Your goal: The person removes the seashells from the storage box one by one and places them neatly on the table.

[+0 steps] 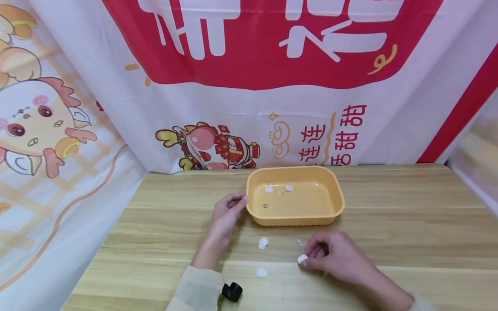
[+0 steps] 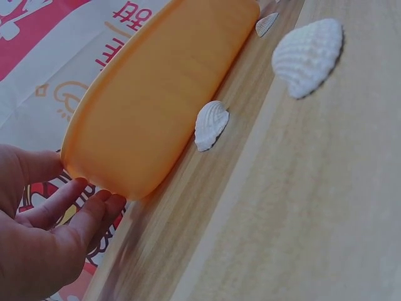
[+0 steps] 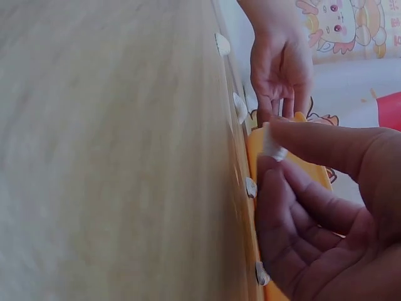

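Observation:
A yellow-orange plastic tray (image 1: 335, 203) stands on the wooden table (image 1: 408, 242) and holds several small white shells (image 1: 269, 188). My left hand (image 1: 238, 202) rests at the tray's left corner, its relaxed fingers (image 2: 94, 210) touching the tray (image 2: 156, 106) wall. In front of the tray, my right hand (image 1: 307, 258) pinches a white shell (image 1: 302, 258) between thumb and fingertips just above the tabletop; the pinched shell (image 3: 272, 147) also shows in the right wrist view. Three loose shells lie on the table: one (image 1: 263, 242) ahead of the tray, one (image 1: 261, 272) nearer me, and a tiny one (image 1: 299, 242).
A printed red and white cloth backdrop (image 1: 249, 86) hangs behind the table and down its left side. A black strap piece (image 1: 232, 291) sits at my left sleeve. Bare wood stretches to the right of the tray.

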Tool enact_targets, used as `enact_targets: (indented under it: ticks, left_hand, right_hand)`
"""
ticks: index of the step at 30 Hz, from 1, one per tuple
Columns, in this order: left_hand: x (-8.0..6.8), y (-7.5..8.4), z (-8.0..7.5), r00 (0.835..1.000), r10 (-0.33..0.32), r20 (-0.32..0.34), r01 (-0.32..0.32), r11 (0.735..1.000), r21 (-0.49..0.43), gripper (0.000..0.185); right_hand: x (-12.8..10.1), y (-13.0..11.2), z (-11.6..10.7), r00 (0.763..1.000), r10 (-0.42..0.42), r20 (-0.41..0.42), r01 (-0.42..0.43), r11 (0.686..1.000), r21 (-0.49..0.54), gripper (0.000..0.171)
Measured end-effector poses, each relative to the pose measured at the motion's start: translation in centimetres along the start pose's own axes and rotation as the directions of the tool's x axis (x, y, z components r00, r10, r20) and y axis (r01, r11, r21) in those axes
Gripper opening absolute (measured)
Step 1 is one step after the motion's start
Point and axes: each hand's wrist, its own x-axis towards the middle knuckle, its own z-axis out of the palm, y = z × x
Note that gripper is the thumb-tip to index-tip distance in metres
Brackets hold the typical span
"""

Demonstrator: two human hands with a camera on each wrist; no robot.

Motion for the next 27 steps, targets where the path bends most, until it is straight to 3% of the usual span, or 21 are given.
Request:
enact_targets:
  ticks: [9,27]
  left_hand:
    - [0.2,0.01,0.01,0.999,-0.034,-0.003,0.034,0.999,0.002,0.032]
    - [0.14,-0.06,-0.06,1.0,-0.004,0.009,0.005,1.0,-0.006,0.033]
  right_hand:
    - [0.11,0.25,0.31,1.0,-0.018,0.017,0.019,0.998,-0.064,0.026]
    - [0.33,0.2,0.71,0.998,-0.052,-0.023,0.049,0.988,-0.145,0.024]
